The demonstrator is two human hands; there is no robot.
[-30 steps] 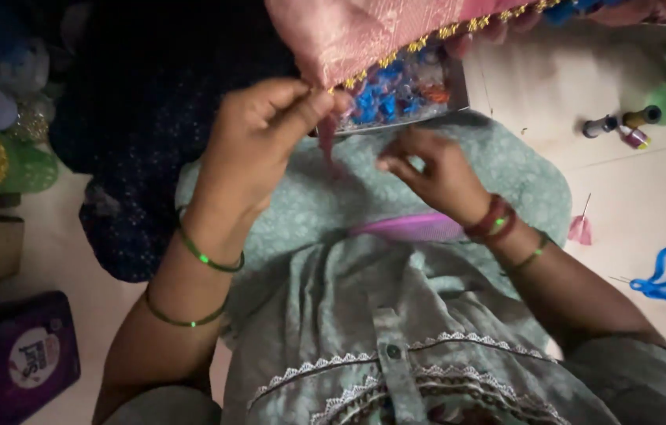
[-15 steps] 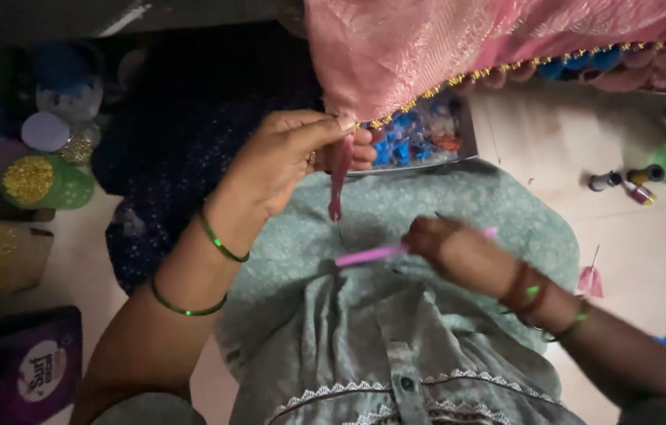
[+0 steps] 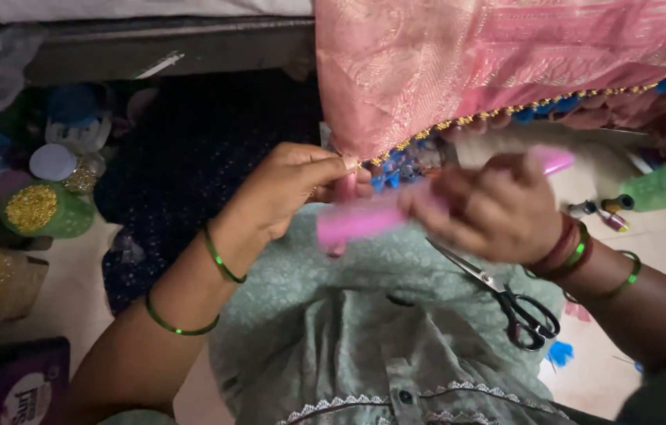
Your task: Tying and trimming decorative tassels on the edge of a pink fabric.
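The left hand (image 3: 290, 193) pinches the beaded hem of glossy pink fabric (image 3: 459, 63) between closed fingers. The right hand (image 3: 490, 208), blurred, grips a smooth pink stick (image 3: 364, 220) just beside it. Steel scissors (image 3: 506, 295) lie on the lap.

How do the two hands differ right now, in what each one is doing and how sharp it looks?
The left hand pinches the beaded edge of the pink fabric with its fingers; the right hand grips a pink tool instead. The left hand looks sharp, while the right hand is motion-blurred. The right wrist also carries reddish bands; the left arm shows only green bangles. Both work over the lap.
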